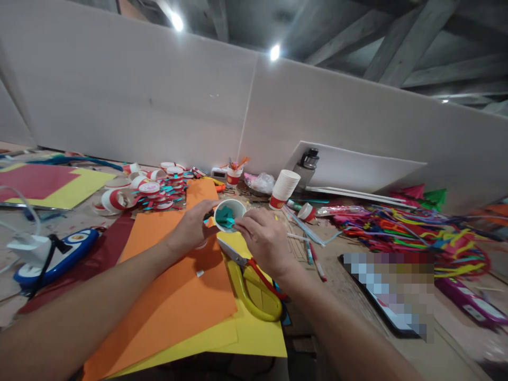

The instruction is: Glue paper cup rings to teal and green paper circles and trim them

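My left hand [194,225] is wrapped round the side of a white paper cup [235,208] tipped on its side, its mouth facing me. Teal paper pieces [226,217] sit inside the cup. My right hand [264,238] is at the cup's rim, fingertips pinched on the teal paper. Both hands hover over an orange paper sheet [170,296] that lies on a yellow sheet [254,338]. Yellow-handled scissors [254,288] lie on the sheets just below my right hand.
A heap of cut cups with red bands and teal scraps [154,188] lies at back left. A stack of paper cups [283,188], a dark bottle [308,161] and a cup of pens [234,173] stand behind. Coloured paper strips [413,227] fill the right; a blue device [59,254] lies left.
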`<control>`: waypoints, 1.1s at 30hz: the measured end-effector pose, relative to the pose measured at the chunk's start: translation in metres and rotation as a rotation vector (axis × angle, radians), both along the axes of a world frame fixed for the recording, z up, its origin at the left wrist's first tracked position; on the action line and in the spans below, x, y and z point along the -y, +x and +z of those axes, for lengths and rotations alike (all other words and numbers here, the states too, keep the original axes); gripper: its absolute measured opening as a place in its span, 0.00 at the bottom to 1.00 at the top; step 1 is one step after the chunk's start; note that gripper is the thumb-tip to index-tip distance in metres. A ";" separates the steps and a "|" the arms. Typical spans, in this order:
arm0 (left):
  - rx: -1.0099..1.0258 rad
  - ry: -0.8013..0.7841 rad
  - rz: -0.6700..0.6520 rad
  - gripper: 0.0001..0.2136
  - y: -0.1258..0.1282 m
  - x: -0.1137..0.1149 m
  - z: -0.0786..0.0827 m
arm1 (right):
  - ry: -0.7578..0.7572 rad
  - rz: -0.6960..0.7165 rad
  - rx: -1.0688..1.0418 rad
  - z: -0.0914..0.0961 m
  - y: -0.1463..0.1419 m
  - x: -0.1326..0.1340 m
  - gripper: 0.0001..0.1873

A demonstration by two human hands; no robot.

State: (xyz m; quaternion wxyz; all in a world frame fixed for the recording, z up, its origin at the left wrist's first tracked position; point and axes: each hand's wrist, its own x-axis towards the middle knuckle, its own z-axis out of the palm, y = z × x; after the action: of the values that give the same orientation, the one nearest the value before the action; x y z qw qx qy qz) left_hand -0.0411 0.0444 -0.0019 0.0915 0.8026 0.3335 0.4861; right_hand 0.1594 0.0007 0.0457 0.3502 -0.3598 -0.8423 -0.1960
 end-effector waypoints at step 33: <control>0.037 0.000 0.065 0.18 -0.005 -0.002 0.003 | -0.801 -0.306 0.052 -0.009 0.023 -0.009 0.09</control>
State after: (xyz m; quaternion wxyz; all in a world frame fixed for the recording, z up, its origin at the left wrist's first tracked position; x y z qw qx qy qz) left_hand -0.0463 0.0463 0.0009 0.0821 0.7821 0.3578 0.5035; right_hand 0.1827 0.0100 0.0366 0.1285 -0.5830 -0.7974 0.0880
